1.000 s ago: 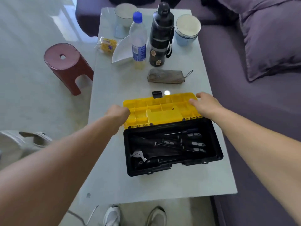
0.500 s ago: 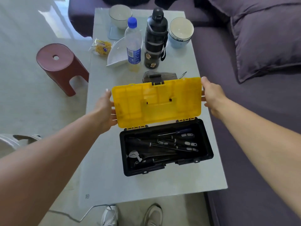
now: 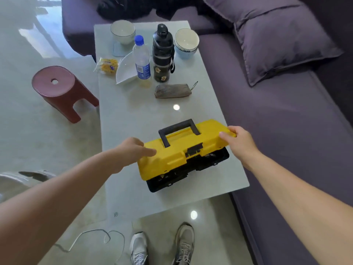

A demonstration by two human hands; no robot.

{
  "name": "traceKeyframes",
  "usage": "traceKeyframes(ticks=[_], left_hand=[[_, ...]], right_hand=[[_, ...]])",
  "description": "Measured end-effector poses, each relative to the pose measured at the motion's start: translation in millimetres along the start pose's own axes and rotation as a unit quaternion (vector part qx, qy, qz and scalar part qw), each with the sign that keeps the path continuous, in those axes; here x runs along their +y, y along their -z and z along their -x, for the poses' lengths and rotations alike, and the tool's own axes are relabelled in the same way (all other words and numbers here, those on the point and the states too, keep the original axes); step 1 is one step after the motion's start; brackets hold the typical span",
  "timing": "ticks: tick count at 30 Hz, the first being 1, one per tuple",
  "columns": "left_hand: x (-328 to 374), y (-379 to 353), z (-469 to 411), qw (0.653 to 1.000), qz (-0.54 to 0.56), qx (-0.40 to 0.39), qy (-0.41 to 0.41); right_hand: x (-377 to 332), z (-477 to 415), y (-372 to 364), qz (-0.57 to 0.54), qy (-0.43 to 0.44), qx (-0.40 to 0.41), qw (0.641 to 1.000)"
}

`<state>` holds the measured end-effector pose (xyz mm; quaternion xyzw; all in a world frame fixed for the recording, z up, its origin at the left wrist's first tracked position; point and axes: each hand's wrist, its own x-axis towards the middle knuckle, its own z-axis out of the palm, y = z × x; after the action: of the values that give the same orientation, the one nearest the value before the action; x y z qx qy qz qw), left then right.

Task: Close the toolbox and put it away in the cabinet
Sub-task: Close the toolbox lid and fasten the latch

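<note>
Stool point(image 3: 57, 87), dark red with a hole in its round seat, stands on the pale floor at the far left, just beside the table point(image 3: 133, 119). Next along, the left hand point(image 3: 131, 150) lies on the left end of the yellow lid point(image 3: 177, 150), fingers stretched flat across the top rather than curled around anything. The toolbox point(image 3: 183, 155) sits near the front of the table, slightly skewed; its lid is down over the black base point(image 3: 191, 175) but a dark gap shows along the front edge, so it is not fully shut. The black latch point(image 3: 193, 149) at the front centre hangs unfastened, and the black handle point(image 3: 178, 131) stands up from the lid.

Farther back on the table are a snack packet point(image 3: 108, 65), a white dish point(image 3: 125, 70), a clear water bottle point(image 3: 142, 60) with a blue cap, a black flask point(image 3: 163, 54), two bowls — one at the back left point(image 3: 122, 33), one at the back right point(image 3: 186, 43) — and a grey-brown pouch point(image 3: 172, 90).

The right hand point(image 3: 239, 142) grips the right end of the lid, thumb on top and fingers wrapped over the far corner. To the right runs a purple sofa point(image 3: 277, 121) with a matching cushion point(image 3: 277, 35). Two sneakers point(image 3: 162, 247) show at the bottom.
</note>
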<state>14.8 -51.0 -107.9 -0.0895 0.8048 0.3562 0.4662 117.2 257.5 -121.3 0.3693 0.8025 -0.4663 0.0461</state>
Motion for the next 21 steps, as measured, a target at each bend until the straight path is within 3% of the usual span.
traceKeyframes(ticks=[3, 7, 9, 13, 15, 17, 18, 21], left_hand=[[-2, -25, -3, 0.988, -0.143, 0.036, -0.049], [-14, -58, -23, 0.925, -0.334, 0.105, -0.149], [-20, -67, -34, 0.903, -0.375, 0.118, -0.174], [-20, -67, -46, 0.894, -0.404, 0.103, -0.167], [-15, -65, -45, 0.894, -0.412, 0.094, -0.150], [-9, -63, -45, 0.905, -0.399, 0.080, -0.127], [-6, -61, -45, 0.920, -0.368, 0.070, -0.116], [9, -58, -50, 0.980, -0.163, 0.039, -0.109]], right_hand=[[35, 13, -8, -0.013, 0.003, 0.006, 1.000], [68, 16, -28, -0.020, 0.003, 0.006, 1.000], [80, 16, -36, -0.015, 0.008, 0.011, 1.000], [81, 16, -43, -0.042, -0.003, 0.032, 0.999], [74, 25, -47, -0.082, -0.052, 0.115, 0.989], [73, 47, -58, -0.142, -0.146, 0.229, 0.952], [73, 60, -66, -0.184, -0.197, 0.232, 0.935], [73, 92, -103, -0.323, -0.294, 0.051, 0.898]])
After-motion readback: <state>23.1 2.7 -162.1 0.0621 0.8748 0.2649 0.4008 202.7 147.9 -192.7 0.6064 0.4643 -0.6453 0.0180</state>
